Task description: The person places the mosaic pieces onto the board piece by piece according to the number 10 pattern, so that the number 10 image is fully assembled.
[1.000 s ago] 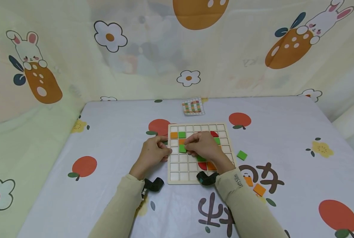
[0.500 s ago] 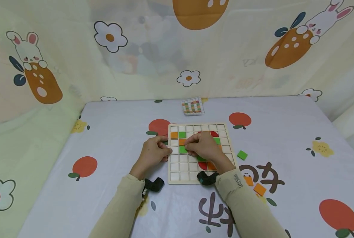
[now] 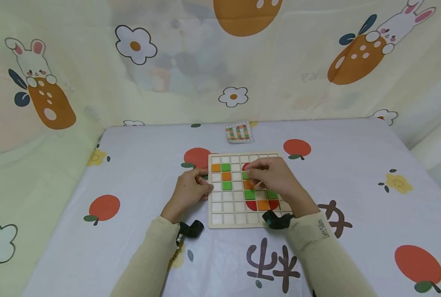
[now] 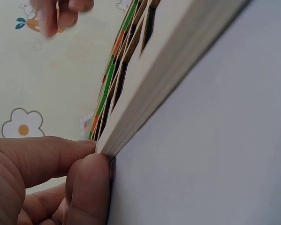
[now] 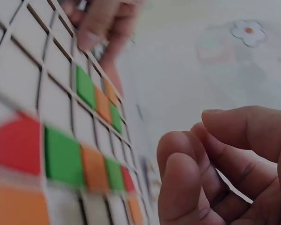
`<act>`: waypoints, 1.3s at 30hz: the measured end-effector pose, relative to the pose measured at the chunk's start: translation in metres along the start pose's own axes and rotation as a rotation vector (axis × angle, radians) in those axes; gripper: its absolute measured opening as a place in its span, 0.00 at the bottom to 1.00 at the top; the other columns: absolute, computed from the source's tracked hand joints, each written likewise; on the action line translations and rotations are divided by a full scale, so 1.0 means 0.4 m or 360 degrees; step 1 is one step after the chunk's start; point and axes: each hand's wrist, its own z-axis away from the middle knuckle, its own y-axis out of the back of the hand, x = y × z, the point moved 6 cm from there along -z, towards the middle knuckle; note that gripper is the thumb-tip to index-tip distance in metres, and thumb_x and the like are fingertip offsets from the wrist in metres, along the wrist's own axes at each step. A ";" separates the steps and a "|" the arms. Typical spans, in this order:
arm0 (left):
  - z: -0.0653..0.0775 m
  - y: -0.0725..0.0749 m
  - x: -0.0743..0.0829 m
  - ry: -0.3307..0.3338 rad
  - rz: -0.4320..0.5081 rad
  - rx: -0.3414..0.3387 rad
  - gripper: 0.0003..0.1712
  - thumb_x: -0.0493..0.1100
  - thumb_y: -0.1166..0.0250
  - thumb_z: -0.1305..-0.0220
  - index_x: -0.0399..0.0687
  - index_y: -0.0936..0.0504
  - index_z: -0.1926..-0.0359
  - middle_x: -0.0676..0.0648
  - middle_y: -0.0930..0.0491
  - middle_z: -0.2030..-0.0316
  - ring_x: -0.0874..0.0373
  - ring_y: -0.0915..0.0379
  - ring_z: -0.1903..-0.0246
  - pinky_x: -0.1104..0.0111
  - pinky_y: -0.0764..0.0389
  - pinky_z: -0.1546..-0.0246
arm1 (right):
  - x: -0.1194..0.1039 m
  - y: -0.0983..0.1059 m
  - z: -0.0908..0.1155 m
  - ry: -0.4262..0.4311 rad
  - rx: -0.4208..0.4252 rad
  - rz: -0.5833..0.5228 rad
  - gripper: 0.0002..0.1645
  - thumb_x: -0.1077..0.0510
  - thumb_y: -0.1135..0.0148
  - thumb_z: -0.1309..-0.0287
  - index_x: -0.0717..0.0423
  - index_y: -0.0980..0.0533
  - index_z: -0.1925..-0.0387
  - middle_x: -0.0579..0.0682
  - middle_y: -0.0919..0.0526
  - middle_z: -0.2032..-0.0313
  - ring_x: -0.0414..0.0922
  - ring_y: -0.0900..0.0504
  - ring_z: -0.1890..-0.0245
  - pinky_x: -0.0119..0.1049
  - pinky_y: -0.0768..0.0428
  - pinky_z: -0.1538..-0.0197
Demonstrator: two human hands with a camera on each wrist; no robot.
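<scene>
A pale wooden grid board (image 3: 228, 218) lies on the table, with green, orange and red tiles in some of its cells. My left hand (image 3: 189, 187) pinches the board's left edge between thumb and finger, as the left wrist view confirms. Over the board's right part hovers my right hand (image 3: 274, 179), its fingers loosely bent and nothing between the fingertips in the right wrist view. A green tile (image 3: 226, 185) sits in the second column, below an orange tile (image 3: 226, 176). Red rounded pieces (image 3: 251, 205) sit lower right. The right hand hides part of the board.
A small printed card (image 3: 239, 132) with a coloured grid pattern lies behind the board. The white tablecloth (image 3: 146, 165) bears printed fruit and lettering. A patterned curtain (image 3: 191, 74) hangs behind the table. A black wrist camera (image 3: 277, 220) overhangs the board's front edge.
My right hand has moved away from the green tile in the second column, to the right and slightly up. The right forearm now covers the loose tiles beside the board. My left hand stays put.
</scene>
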 end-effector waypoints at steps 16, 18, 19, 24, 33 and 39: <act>0.007 0.000 0.001 0.0019 -0.0012 0.0011 0.29 0.33 0.27 0.38 0.37 0.21 0.36 0.44 0.20 0.67 0.59 0.21 0.78 0.70 0.14 0.73 | 0.178 0.218 0.205 -0.0287 0.0130 0.0225 0.21 0.51 0.35 0.29 0.64 0.19 0.46 0.51 0.15 0.68 0.45 0.20 0.71 0.35 0.22 0.74; 0.007 0.001 0.000 0.0020 -0.0017 0.0016 0.29 0.32 0.27 0.38 0.37 0.21 0.36 0.44 0.20 0.67 0.59 0.21 0.78 0.70 0.13 0.73 | 0.196 0.237 0.231 -0.0305 0.0142 0.0262 0.21 0.50 0.34 0.29 0.64 0.18 0.47 0.51 0.16 0.69 0.45 0.21 0.72 0.35 0.23 0.74; 0.007 0.001 0.000 0.0017 -0.0021 0.0018 0.29 0.32 0.27 0.38 0.37 0.21 0.36 0.44 0.20 0.67 0.59 0.21 0.78 0.70 0.13 0.73 | 0.206 0.246 0.243 -0.0318 0.0149 0.0280 0.21 0.50 0.34 0.30 0.63 0.18 0.47 0.51 0.17 0.70 0.45 0.21 0.72 0.35 0.23 0.74; 0.006 -0.004 0.006 -0.0013 -0.0047 0.0008 0.28 0.32 0.27 0.38 0.36 0.20 0.37 0.44 0.20 0.68 0.59 0.21 0.79 0.71 0.15 0.74 | 0.256 0.280 0.303 -0.0381 0.0143 0.0305 0.21 0.51 0.30 0.33 0.62 0.17 0.48 0.49 0.16 0.70 0.45 0.20 0.72 0.34 0.25 0.74; 0.002 -0.004 0.008 -0.0011 -0.0056 -0.0002 0.28 0.32 0.27 0.38 0.36 0.21 0.36 0.44 0.20 0.69 0.59 0.21 0.79 0.72 0.16 0.75 | 0.290 0.272 0.357 -0.0357 0.0048 0.0333 0.24 0.54 0.25 0.40 0.64 0.18 0.48 0.49 0.15 0.68 0.44 0.25 0.76 0.32 0.28 0.77; 0.003 -0.007 0.006 0.0000 -0.0044 0.0001 0.28 0.32 0.27 0.38 0.36 0.21 0.36 0.44 0.20 0.68 0.59 0.21 0.79 0.71 0.15 0.74 | 0.283 0.253 0.362 -0.0311 0.0114 0.0471 0.22 0.57 0.21 0.47 0.64 0.17 0.52 0.49 0.23 0.75 0.43 0.28 0.78 0.31 0.31 0.77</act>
